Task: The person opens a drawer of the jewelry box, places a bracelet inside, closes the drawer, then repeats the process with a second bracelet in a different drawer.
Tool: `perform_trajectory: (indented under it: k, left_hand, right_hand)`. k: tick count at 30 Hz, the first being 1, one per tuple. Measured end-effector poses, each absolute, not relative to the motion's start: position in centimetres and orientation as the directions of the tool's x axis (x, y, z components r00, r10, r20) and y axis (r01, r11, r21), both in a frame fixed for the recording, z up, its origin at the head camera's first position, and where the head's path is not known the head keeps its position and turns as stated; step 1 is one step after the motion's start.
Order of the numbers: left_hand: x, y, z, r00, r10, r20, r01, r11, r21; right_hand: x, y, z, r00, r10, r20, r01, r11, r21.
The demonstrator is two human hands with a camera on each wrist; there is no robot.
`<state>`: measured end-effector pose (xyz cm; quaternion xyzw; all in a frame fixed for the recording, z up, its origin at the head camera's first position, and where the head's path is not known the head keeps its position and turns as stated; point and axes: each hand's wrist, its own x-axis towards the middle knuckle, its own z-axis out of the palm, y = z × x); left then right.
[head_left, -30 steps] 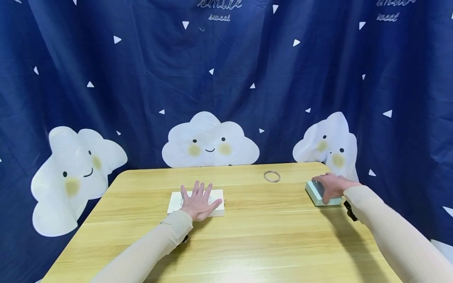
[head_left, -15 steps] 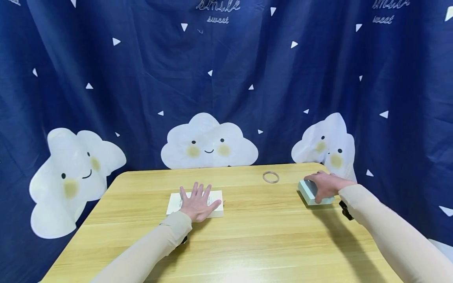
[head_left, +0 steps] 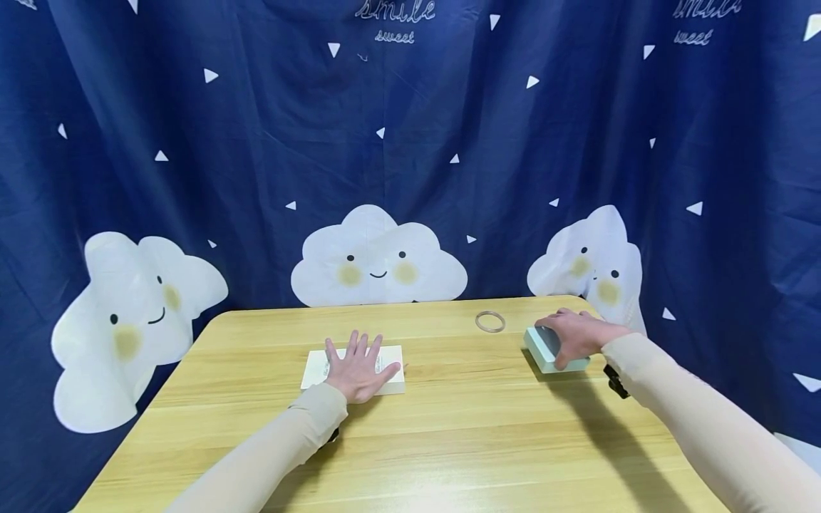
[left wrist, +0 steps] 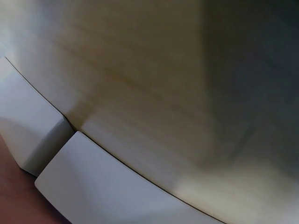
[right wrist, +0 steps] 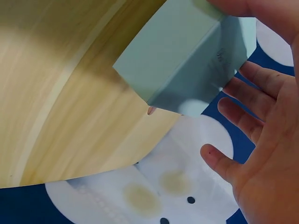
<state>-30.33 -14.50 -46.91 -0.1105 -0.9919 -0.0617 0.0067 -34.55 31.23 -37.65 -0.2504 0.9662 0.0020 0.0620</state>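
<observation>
A flat white box (head_left: 316, 367) with faint dark print lies on the left half of the table. My left hand (head_left: 356, 372) rests on top of it, palm down and fingers spread. In the left wrist view, white surfaces (left wrist: 117, 186) with a corner edge fill the lower left. At the right of the table, my right hand (head_left: 574, 336) grips a pale blue-green box (head_left: 544, 353) from above, the thumb on its near side. That box looks tilted in the right wrist view, with small dark print on one face and several fingers along its far side.
A thin ring (head_left: 490, 331) lies near the table's back edge, between the two boxes and closer to the right one. The light wooden table (head_left: 423, 434) ends at a dark blue curtain (head_left: 410, 164) with white clouds on it.
My right hand has moved left with the pale blue-green box, away from the table's right edge. The left hand stays on the white box. The head view has shifted slightly.
</observation>
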Motion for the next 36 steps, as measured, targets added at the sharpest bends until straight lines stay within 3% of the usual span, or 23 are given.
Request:
perform_trajectory:
  k: [36]
  left_hand:
    - [-30.4,-14.5,-47.1,-0.975,0.219,0.027,0.221,0.966,0.135]
  right_hand:
    - [-33.6,23.4,-37.6,-0.813,-0.566,-0.135,-0.572,0.821,0.004]
